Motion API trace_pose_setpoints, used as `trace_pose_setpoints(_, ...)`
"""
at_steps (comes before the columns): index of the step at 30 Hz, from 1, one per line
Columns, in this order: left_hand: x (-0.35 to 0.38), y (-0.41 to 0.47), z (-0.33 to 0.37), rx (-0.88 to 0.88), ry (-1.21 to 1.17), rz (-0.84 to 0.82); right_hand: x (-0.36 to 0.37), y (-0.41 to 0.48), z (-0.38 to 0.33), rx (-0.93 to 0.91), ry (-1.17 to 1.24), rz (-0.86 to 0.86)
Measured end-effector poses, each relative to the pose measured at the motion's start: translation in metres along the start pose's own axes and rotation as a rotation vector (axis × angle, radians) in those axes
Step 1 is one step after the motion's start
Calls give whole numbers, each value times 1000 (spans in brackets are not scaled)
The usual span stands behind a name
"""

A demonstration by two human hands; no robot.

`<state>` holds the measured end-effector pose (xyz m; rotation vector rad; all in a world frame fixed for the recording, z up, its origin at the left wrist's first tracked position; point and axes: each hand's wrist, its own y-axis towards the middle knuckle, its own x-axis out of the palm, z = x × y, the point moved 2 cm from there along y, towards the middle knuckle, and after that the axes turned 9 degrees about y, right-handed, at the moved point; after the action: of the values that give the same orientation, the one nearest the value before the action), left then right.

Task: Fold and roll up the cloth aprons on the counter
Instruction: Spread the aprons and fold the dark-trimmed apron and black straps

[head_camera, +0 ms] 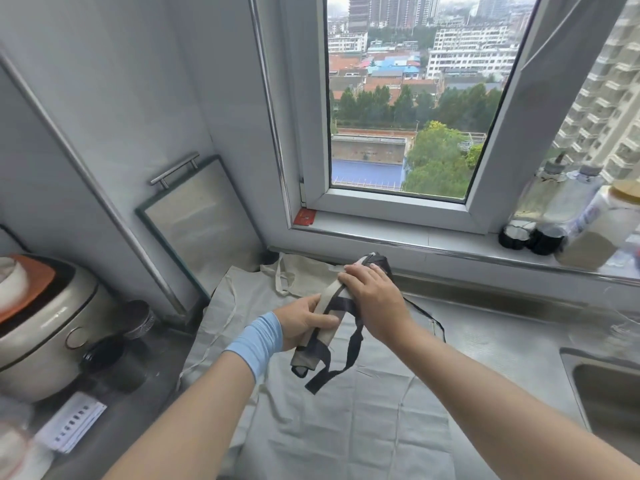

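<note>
**One apron rolled in hand, one flat and untouched**

Head view:
- Progress: dark-and-beige apron [329, 317] is already a tight roll, held off the counter [485, 327]. Black ties [346, 355] hang loose below the fingers, so tie-off looks unfinished.
- Second apron [311, 410], pale, lies spread flat under both hands, straps up near the sill. Not folded, not rolled yet. Roughly half done, my estimate.
- Left hand [304, 322]: palm up, fingers curled closed around the roll's lower half, thumb across the top. Blue wristband [258, 341] on that wrist.
- Right hand [374, 299]: palm down over the roll's upper end, fingers wrapped over it, gripping.
- Both forearms reach forward, converging on the roll.
</note>
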<state>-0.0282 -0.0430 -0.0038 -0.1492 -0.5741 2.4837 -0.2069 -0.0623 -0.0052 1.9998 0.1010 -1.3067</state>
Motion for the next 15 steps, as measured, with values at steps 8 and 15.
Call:
trace_pose_setpoints(8,12,2,8,144,170,359,-30,12,6,671,678,-237)
trace_pose_setpoints(15,24,0,22,124,171,226,-59,19,1,810,1197,-481)
